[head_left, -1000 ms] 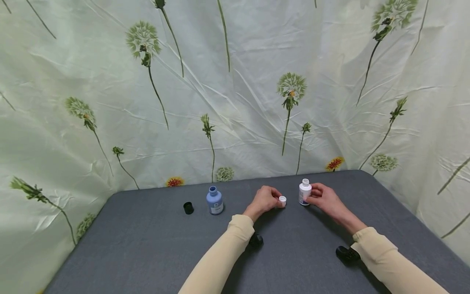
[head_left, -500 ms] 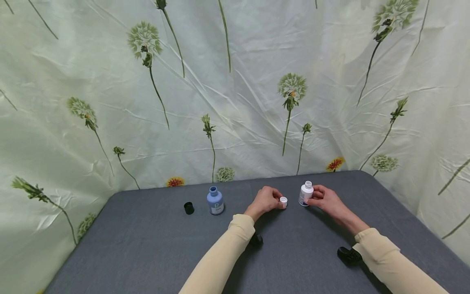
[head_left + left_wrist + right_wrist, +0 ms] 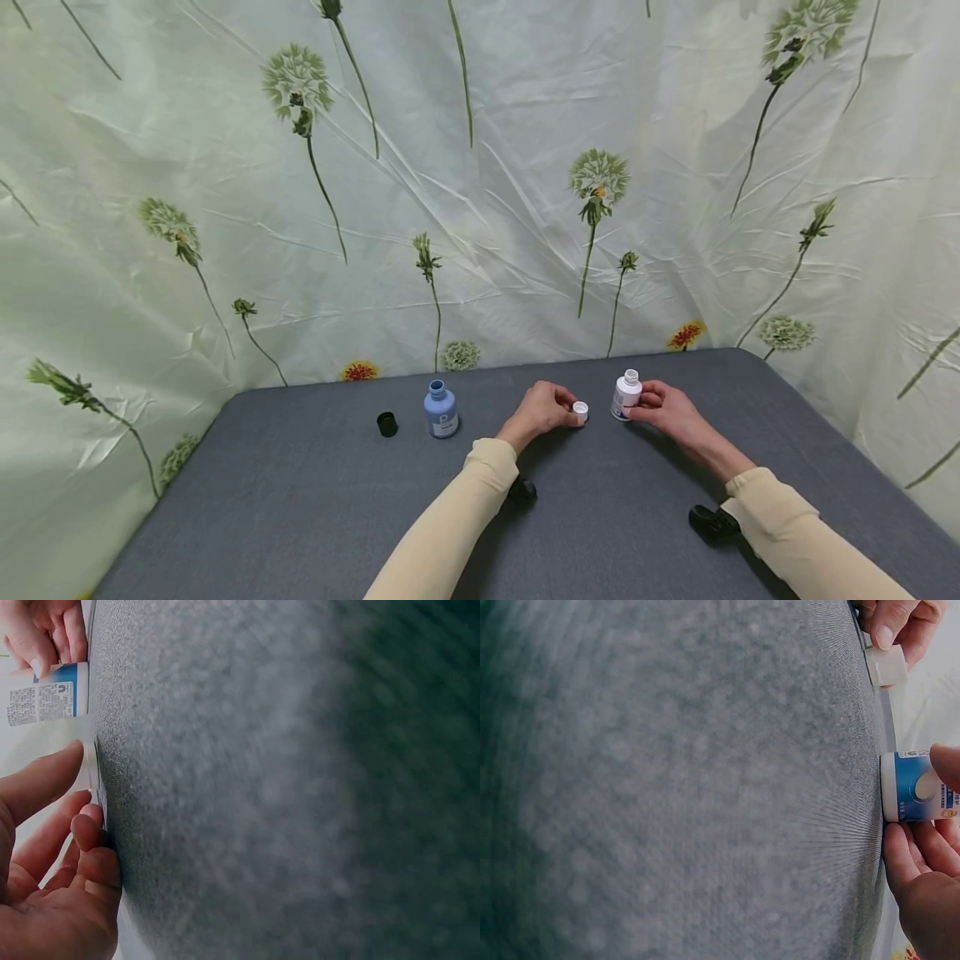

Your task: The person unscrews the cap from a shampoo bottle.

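In the head view my left hand (image 3: 544, 408) pinches a small white cap (image 3: 581, 411), which sits open side up on the dark table. The left wrist view shows the thumb against the side of that cap (image 3: 91, 766). To its right, my right hand (image 3: 670, 414) grips a small white bottle (image 3: 626, 398) with no cap on its neck. The bottle leans slightly to the right, its base low at the table. A blue and white label with a round mark shows on the bottle (image 3: 915, 787) in the right wrist view, between thumb and fingers.
A blue bottle (image 3: 441, 412), uncapped, stands upright left of my left hand. Beside it lies a black cap (image 3: 387, 424). Black wrist devices (image 3: 712, 522) hang under both sleeves. Behind the grey table (image 3: 285, 500) hangs a flower-printed curtain (image 3: 495, 208).
The white bottle has gone from upright to a slight rightward lean in my right hand. My left hand stays at the white cap, nearly unmoved.
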The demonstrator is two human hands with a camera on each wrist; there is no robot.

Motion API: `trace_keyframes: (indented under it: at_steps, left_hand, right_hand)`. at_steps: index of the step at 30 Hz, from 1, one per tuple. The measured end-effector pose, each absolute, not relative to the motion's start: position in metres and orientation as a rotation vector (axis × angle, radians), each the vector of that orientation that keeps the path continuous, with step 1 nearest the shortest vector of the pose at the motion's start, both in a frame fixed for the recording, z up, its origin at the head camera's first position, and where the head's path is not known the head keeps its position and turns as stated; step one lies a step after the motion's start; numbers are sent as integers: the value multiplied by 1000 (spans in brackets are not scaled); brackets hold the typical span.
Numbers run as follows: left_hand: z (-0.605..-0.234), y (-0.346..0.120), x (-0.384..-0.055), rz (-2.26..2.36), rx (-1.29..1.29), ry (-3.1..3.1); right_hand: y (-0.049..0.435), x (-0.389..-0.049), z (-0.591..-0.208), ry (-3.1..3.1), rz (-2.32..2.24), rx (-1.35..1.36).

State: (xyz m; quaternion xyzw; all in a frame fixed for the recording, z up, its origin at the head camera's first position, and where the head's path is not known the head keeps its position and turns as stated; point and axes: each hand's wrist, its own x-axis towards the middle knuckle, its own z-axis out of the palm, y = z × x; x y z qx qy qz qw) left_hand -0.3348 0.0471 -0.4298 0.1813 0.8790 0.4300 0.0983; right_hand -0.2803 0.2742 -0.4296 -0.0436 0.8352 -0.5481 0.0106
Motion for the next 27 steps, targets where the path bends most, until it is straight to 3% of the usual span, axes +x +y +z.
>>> trace_keyframes:
  at_steps: [27]
  left_hand:
    - [-423, 7, -325, 1093, 734, 2709]
  right_hand:
    - [282, -253, -426, 2748, -1614, -56]
